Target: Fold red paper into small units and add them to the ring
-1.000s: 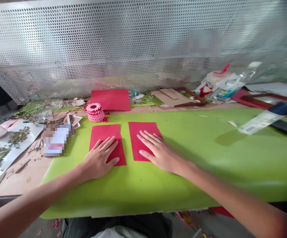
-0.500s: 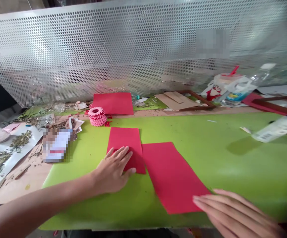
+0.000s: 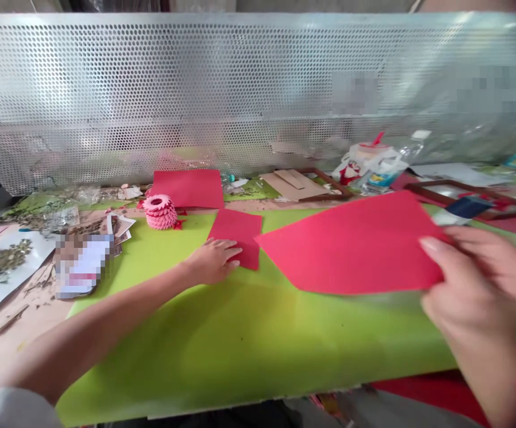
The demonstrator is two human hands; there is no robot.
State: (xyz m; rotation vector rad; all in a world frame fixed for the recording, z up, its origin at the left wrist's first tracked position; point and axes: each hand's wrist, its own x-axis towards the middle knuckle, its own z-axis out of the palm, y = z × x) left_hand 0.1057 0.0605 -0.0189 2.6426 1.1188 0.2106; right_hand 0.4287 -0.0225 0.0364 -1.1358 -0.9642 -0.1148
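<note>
My right hand (image 3: 476, 273) pinches one end of a large sheet of red paper (image 3: 356, 249) between thumb and fingers. The sheet is lifted and tilted above the green table surface (image 3: 285, 345), its pointed left corner near a smaller red paper (image 3: 235, 224). On that smaller piece lies my left hand (image 3: 213, 260), its fingers stretched out flat and covering the lower left part. Behind the left hand stands a pink ring-shaped stack of folded paper (image 3: 160, 213), close to another red sheet (image 3: 191, 187) at the back.
Dried plant bits lie on white paper (image 3: 12, 261) at the left, beside a pixelated white packet (image 3: 84, 264). Brown cardboard (image 3: 291, 184), a plastic bottle (image 3: 412, 148) and a wooden frame (image 3: 431, 193) sit along the back. A perforated metal panel (image 3: 173, 89) closes off the far side.
My right hand has taken hold of the large red sheet and raised it off the table, swinging it rightward. The left hand and smaller red paper have turned slightly; the view has shifted.
</note>
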